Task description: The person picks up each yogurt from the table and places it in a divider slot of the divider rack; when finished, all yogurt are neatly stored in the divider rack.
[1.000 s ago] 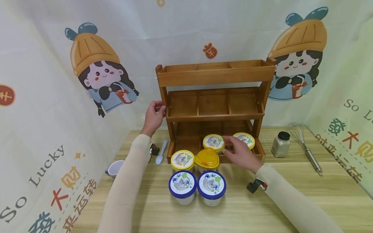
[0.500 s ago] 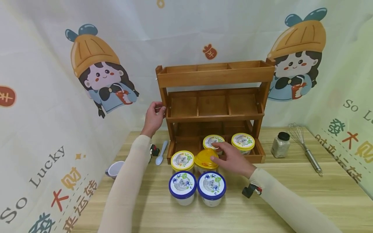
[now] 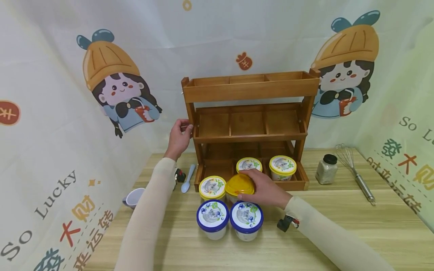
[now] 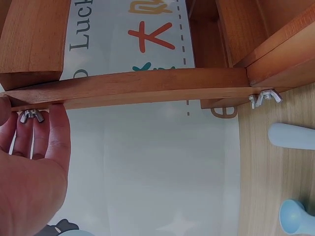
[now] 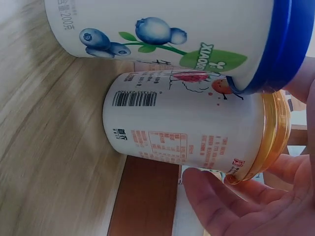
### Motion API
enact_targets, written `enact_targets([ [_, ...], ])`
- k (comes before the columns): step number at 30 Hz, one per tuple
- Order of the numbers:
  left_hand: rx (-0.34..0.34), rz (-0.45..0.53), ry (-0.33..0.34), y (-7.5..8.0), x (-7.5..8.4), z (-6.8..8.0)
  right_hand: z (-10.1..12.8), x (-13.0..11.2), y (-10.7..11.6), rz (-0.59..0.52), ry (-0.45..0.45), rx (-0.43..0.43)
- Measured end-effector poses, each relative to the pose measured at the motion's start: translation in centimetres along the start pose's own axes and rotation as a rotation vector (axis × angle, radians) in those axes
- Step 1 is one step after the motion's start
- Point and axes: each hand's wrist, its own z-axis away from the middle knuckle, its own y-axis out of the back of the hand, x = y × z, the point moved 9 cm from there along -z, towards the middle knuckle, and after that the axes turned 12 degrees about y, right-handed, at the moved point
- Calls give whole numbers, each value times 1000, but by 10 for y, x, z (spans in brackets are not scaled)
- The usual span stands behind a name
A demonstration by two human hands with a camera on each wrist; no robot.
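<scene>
Fingers (image 5: 216,196) curl round orange-lidded cup (image 5: 197,128), barcode only wrist-visible; left hand (image 3: 178,136) grips rack (image 3: 251,88).

On the desk (image 3: 339,233) to your right you see a whisk (image 3: 356,171) beside a spice jar (image 3: 326,169); to the left, a blue spoon (image 3: 187,178) and a cup (image 3: 133,197).

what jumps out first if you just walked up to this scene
Most striking is the three-tier wooden rack at the back of the table, steadied at its side post by the left hand. In front of it stands a cluster of cups, where the right hand curls its fingers over the orange-lidded cup, just behind two blue-lidded cups.
</scene>
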Motion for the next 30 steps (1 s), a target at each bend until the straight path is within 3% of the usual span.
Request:
enact_targets([
  [13, -3, 0, -4, -1, 2, -3, 1, 1, 3, -28, 2, 7],
  [30, -6, 20, -4, 1, 1, -3, -3, -5, 35, -73, -18, 125],
])
